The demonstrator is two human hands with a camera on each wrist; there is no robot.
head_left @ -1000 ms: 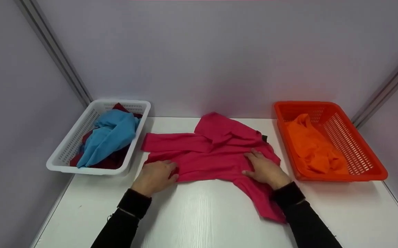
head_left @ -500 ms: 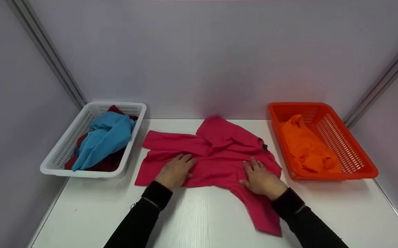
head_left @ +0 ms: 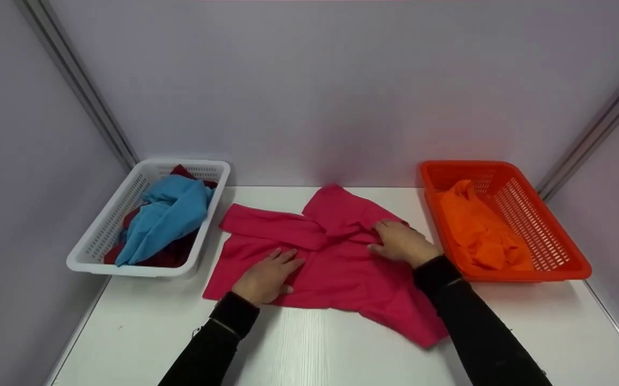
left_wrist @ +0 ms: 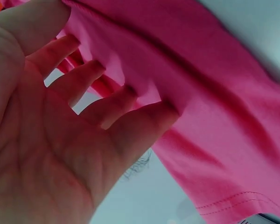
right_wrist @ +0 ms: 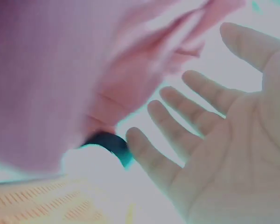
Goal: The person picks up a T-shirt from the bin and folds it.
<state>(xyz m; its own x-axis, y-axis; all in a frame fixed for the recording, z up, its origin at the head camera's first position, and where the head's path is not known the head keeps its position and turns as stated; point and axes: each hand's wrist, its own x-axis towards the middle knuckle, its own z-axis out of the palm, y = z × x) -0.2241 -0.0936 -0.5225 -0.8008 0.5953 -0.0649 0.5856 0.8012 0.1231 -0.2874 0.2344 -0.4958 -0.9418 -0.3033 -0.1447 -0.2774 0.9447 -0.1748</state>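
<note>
A pinkish-red shirt lies spread and creased on the white table, one sleeve reaching left and another part slanting down to the right. My left hand rests on its left half with fingers extended; the left wrist view shows the fingertips against the cloth beside a stitched hem. My right hand is over the upper right part of the shirt. In the right wrist view its fingers are spread and hold nothing, near a small black piece at the cloth's edge.
To the left stands a white basket with a blue cloth over dark red ones. A red-orange basket holding an orange cloth is at the right. Pale panels enclose the table's back and sides.
My left hand has moved from the shirt's lower left edge inward onto it. My right hand has shifted up toward the shirt's top right. The lower right part of the shirt has spread out.
</note>
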